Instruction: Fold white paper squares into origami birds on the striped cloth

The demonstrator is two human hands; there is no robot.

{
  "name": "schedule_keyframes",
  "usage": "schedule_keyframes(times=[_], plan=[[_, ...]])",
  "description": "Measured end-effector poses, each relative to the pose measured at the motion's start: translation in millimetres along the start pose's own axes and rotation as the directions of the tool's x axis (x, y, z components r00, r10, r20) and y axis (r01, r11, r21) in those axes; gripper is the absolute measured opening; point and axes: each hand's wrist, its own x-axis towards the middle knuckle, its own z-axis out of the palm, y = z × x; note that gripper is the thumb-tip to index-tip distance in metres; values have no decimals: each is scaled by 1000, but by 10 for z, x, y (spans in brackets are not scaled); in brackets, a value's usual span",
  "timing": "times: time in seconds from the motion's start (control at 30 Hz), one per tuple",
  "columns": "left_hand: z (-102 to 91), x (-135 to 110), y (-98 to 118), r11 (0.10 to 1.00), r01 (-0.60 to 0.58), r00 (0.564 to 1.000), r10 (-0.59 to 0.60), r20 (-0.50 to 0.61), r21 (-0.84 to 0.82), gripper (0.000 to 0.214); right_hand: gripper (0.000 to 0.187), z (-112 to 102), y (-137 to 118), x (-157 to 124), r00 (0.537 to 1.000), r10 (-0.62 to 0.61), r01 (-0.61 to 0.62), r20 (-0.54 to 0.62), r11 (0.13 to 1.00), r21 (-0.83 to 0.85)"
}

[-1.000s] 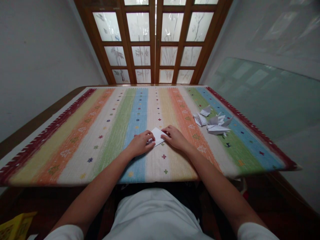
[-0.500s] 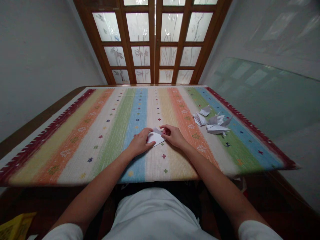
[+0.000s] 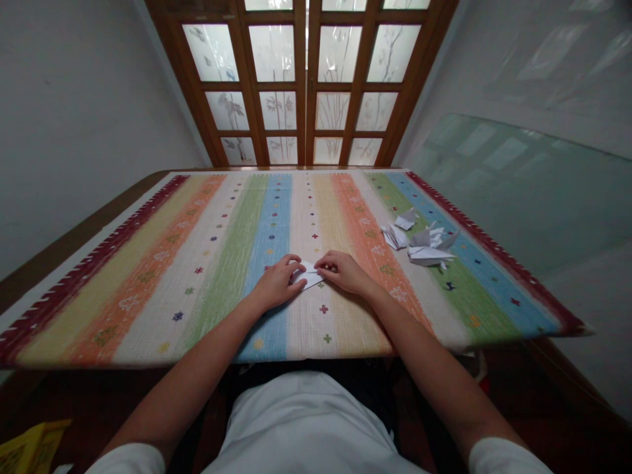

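Observation:
A small white paper (image 3: pixel 309 277) lies folded on the striped tablecloth (image 3: pixel 207 263), between my two hands. My left hand (image 3: pixel 277 283) presses its left side, fingers curled over the edge. My right hand (image 3: pixel 343 271) holds down the far right part, fingertips pinched on the fold. Much of the paper is hidden under my fingers.
Several folded white paper figures (image 3: pixel 419 238) lie in a loose pile on the right of the cloth. Wooden doors with frosted glass (image 3: pixel 306 79) stand behind the table. A glass sheet (image 3: pixel 518 191) leans against the right wall. A yellow object (image 3: pixel 29 447) sits low left.
My right hand lifted the paper's far flap and has brought it down toward me; the paper now looks smaller and flatter. My left hand stayed on its left side.

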Motion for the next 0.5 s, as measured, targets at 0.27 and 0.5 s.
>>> schedule_keyframes(times=[0.27, 0.5], plan=[[16, -22, 17, 998, -58, 998, 58, -19, -3, 24, 11, -48, 5, -18, 1000, 22, -22, -23, 1000, -15], [36, 26, -80, 996, 3, 991, -16, -135, -92, 39, 16, -64, 20, -17, 989, 136, -133, -63, 990, 51]])
